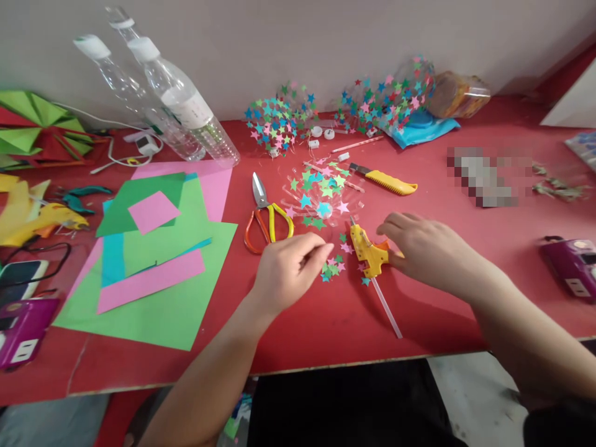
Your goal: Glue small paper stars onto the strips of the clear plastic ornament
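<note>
My left hand (291, 267) is closed, thumb pressed to the curled fingers; whatever it may pinch is hidden. Just behind it lie scissors (264, 214) with one orange and one yellow handle. My right hand (423, 248) is beside a yellow glue gun (367, 250), its fingers apart and the thumb close to the orange trigger. A clear glue stick (386, 307) pokes out of the gun's back. A clear plastic piece covered with paper stars (325, 210) sits beyond my hands. Small loose stars (331, 268) are scattered between them.
Coloured paper sheets (205, 304) lie at left, with plastic bottles (186, 105) behind. A yellow utility knife (391, 181) rests past the glue gun. Star-covered clear pieces (272, 124) line the wall. A purple box (570, 267) stands far right.
</note>
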